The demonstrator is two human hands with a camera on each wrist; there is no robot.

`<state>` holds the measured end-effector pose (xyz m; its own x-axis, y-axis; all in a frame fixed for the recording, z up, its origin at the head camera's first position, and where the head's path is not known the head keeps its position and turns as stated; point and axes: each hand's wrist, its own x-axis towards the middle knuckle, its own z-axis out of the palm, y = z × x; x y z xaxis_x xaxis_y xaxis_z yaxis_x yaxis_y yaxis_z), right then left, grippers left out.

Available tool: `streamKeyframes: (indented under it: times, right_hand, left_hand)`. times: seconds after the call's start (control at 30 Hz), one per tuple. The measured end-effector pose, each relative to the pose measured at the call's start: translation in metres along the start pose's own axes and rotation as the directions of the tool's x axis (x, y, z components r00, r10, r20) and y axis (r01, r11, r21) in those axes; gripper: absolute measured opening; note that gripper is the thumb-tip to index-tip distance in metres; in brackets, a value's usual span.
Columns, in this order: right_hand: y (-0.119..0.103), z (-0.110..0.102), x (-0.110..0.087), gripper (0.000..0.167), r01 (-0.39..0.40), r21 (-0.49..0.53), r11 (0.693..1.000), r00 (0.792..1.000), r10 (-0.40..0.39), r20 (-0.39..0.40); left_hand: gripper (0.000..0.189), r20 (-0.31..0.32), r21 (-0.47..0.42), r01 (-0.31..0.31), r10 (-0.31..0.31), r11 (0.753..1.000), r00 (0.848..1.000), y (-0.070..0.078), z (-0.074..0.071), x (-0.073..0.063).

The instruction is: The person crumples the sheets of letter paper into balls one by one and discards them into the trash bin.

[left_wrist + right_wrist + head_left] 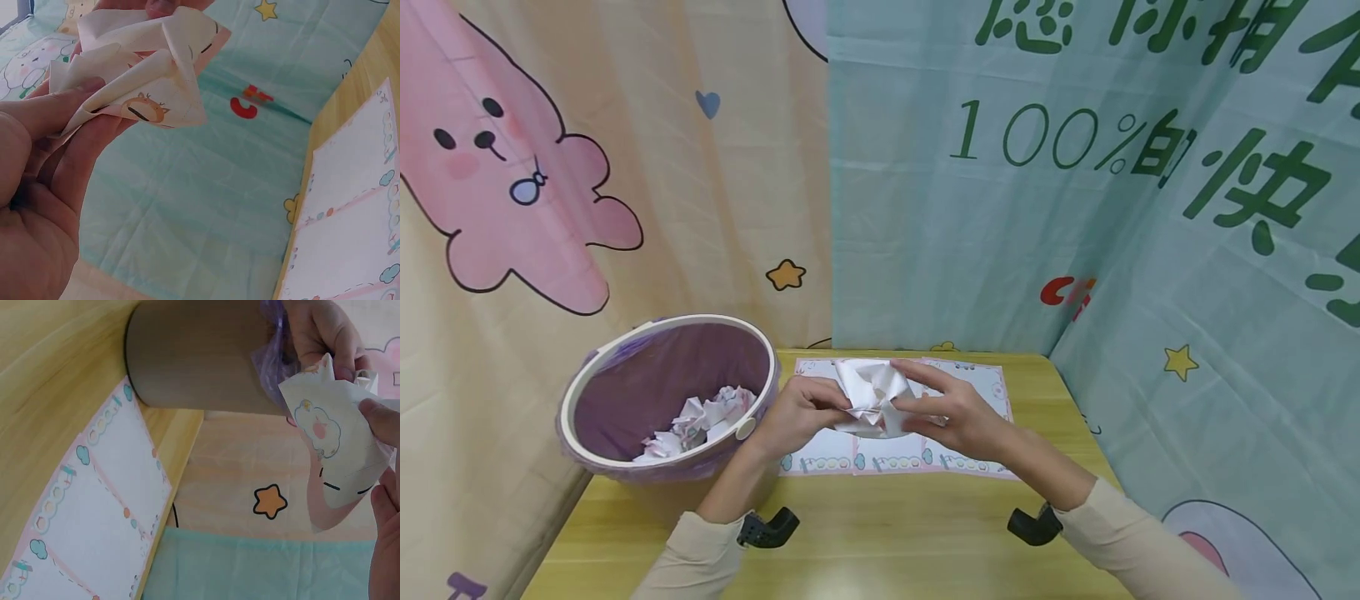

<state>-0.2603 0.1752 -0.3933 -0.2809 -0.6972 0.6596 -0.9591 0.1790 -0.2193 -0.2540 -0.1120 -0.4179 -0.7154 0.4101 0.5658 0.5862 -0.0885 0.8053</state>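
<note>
A crumpled sheet of printed paper point(874, 392) is up over the table, between the two hands. My left hand point(805, 412) pinches its left side; in the left wrist view the thumb point(87, 87) lies on top and the fingers fold under the edge. On the opposite side my right hand point(958, 412) holds the sheet with spread, bent fingers, and its thumb point(382, 422) presses the paper in the right wrist view. A small deer print shows on one fold, a cloud-shaped print on another. Flat printed sheets point(891, 462) with pink borders lie below in a row.
To the left stands a round bin point(576, 417) with a white rim and purple liner bag. Several crumpled paper balls point(700, 421) lie inside it. The wooden table point(850, 533) meets printed curtains point(925, 250) behind and on the right.
</note>
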Motion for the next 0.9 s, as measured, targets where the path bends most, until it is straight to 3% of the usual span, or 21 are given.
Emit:
streamKeyframes:
  times: [0.13,0.3,0.37,0.43,0.5,0.57,0.67,0.8,0.9]
  right_hand:
    - [-0.003,0.004,0.005,0.047,-0.014,0.151,0.988,0.999,0.021,-0.045]
    - [-0.008,0.012,0.006,0.048,-0.086,0.217,0.972,0.993,0.1,-0.054]
    - [-0.01,0.015,0.006,0.056,-0.146,0.299,0.943,0.984,0.169,-0.051]
    - [-0.013,0.017,0.005,0.065,-0.209,0.393,0.895,0.967,0.249,-0.052]
    - [-0.015,0.018,0.006,0.073,-0.247,0.425,0.871,0.952,0.301,-0.064]
    - [-0.015,0.019,0.006,0.075,-0.274,0.394,0.877,0.944,0.323,-0.062]
    - [-0.018,0.021,0.006,0.07,-0.282,0.267,0.922,0.954,0.3,-0.029]
    - [-0.021,0.029,0.004,0.07,-0.251,0.172,0.953,0.968,0.252,0.02]
    - [-0.02,0.037,0.004,0.067,-0.243,0.144,0.959,0.969,0.247,-0.011]
  left_hand:
    - [0.008,-0.064,-0.051,0.045,-0.049,0.998,0.997,0.001,0.002,0.0]
    - [0.008,-0.167,-0.135,0.135,-0.156,0.982,0.974,0.001,0.006,-0.003]
    - [0.008,-0.18,-0.132,0.146,-0.169,0.98,0.969,0.001,0.008,-0.004]
    - [0.009,-0.18,-0.13,0.145,-0.167,0.981,0.969,0.002,0.009,-0.003]
    - [0.008,-0.178,-0.121,0.135,-0.155,0.983,0.972,0.003,0.011,-0.002]
    - [0.008,-0.169,-0.116,0.122,-0.14,0.986,0.976,0.005,0.012,-0.001]
    - [0.008,-0.161,-0.112,0.117,-0.134,0.987,0.978,0.008,0.014,0.0]
    - [0.009,-0.191,-0.112,0.145,-0.164,0.983,0.968,0.011,0.021,0.002]
    - [0.008,-0.222,-0.094,0.15,-0.168,0.984,0.961,0.013,0.026,0.003]
